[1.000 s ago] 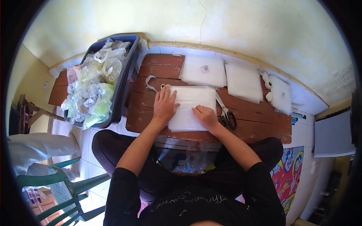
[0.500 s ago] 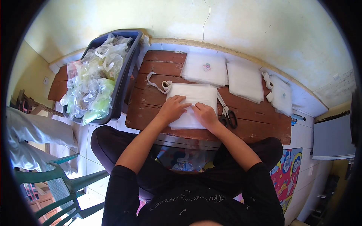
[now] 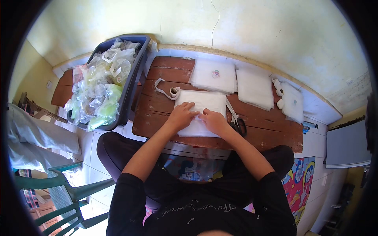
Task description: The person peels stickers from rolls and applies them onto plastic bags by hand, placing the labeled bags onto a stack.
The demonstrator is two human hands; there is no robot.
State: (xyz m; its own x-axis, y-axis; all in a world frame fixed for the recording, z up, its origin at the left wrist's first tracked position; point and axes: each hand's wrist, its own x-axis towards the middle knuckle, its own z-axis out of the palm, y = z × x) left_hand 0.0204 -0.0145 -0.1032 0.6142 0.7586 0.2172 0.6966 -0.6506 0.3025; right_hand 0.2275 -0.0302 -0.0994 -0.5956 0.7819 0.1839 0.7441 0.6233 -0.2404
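Observation:
A stack of clear plastic bags [image 3: 201, 97] lies in front of me on the brown wooden table. My left hand [image 3: 183, 116] rests on the stack with its fingers stretched out over the plastic. Close beside it, my right hand [image 3: 215, 122] has its thumb and fingers pressed together at the middle of the top bag; what they hold, if anything, is too small to make out. Right of the stack lies a pair of scissors [image 3: 239, 126] with black handles. A roll of white tape [image 3: 173, 93] sits at the stack's upper left corner, its loose strip curling leftward.
More flat stacks of plastic bags [image 3: 255, 88] lie along the wall side, one with a round label [image 3: 215, 74]. White rolls [image 3: 278, 87] stand between two stacks. A dark tub [image 3: 136, 74] full of filled bags is at left, near a green chair [image 3: 75, 192] and a person's trouser leg [image 3: 43, 133].
My fingers have shifted slightly on the top bag, with the right hand now a little nearer the left. The whole view has tilted slightly, so the table sits lower in it.

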